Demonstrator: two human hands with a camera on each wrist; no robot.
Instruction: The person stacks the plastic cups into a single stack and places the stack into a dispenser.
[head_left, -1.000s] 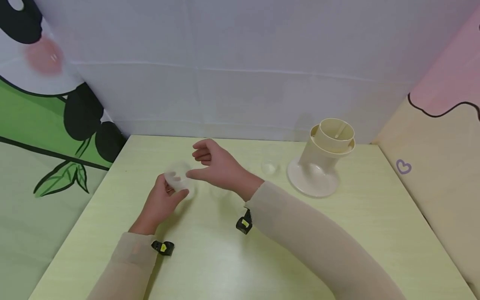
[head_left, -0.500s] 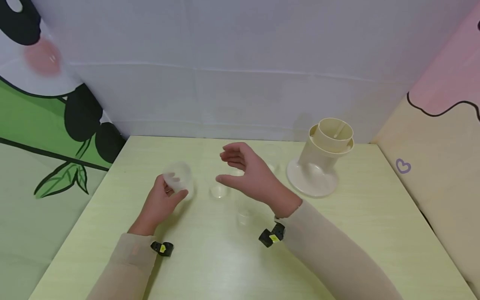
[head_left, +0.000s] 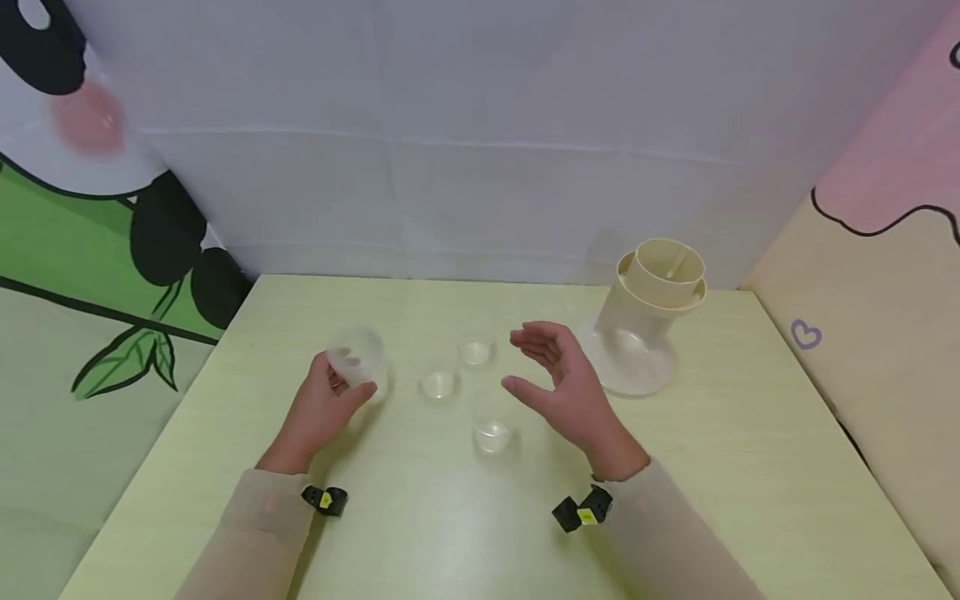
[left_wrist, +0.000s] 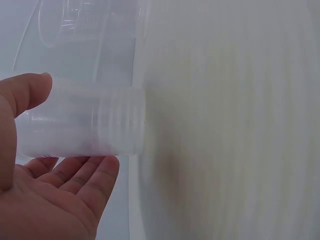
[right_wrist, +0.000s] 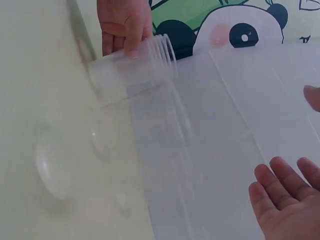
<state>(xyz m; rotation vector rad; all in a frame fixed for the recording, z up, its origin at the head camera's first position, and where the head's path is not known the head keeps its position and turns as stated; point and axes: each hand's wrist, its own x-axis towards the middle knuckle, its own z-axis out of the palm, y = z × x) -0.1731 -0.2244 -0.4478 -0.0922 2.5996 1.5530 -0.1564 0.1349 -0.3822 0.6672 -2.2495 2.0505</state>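
Note:
My left hand (head_left: pixel 318 412) grips a stack of nested translucent plastic cups (head_left: pixel 358 362), held upright at the left of the table. Its thumb lies on one side of the stack and the fingers on the other; in the left wrist view, ridges ring the stack's lower end (left_wrist: pixel 120 120). To the right, single clear plastic cups stand apart: a far one (head_left: pixel 476 352), a middle one (head_left: pixel 437 385) and a near one (head_left: pixel 492 437). My right hand (head_left: pixel 566 387) hovers beside them, fingers spread from the thumb, holding nothing; the right wrist view shows its bare fingers (right_wrist: pixel 282 192).
A cream stand with a round white base (head_left: pixel 633 375) and nested cylindrical holders (head_left: pixel 663 275) on top stands at the back right, close behind my right hand. A pale wall cloth (head_left: pixel 487 208) rises along the table's (head_left: pixel 420 517) back edge. Printed cloths flank both sides.
My right hand has drawn back from beside the cup stack, to the right and nearer me, baring clear cups. One cup seen earlier near the stand no longer shows. The left hand stays put.

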